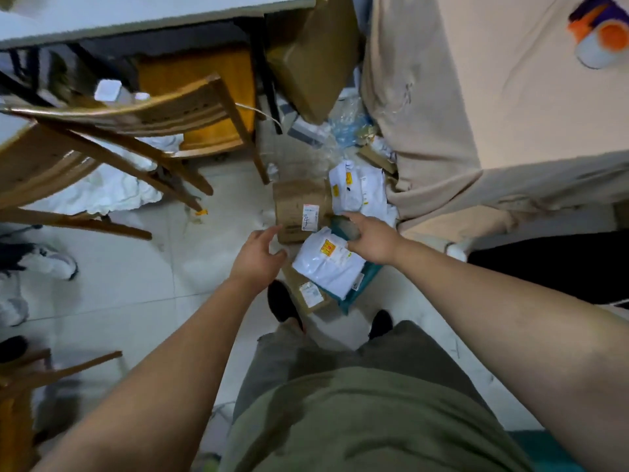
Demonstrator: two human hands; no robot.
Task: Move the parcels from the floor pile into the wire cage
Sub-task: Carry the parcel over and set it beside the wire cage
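A pile of parcels lies on the tiled floor ahead of my feet. A brown cardboard box (296,207) with a white label sits at its middle. A white plastic mailer (325,264) with a yellow sticker lies in front of it, on a teal parcel (364,284). Another white mailer (357,190) lies behind. A small brown box (308,294) rests by my left shoe. My left hand (257,258) hovers open at the cardboard box's left edge. My right hand (369,238) hovers open over the pile's right side. No wire cage is in view.
A wooden chair (136,131) lies tipped at the left under a white table (136,15). A person in beige trousers (442,114) stands close on the right. A large brown box (313,59) leans at the back. Crumpled white wrap (112,189) lies left.
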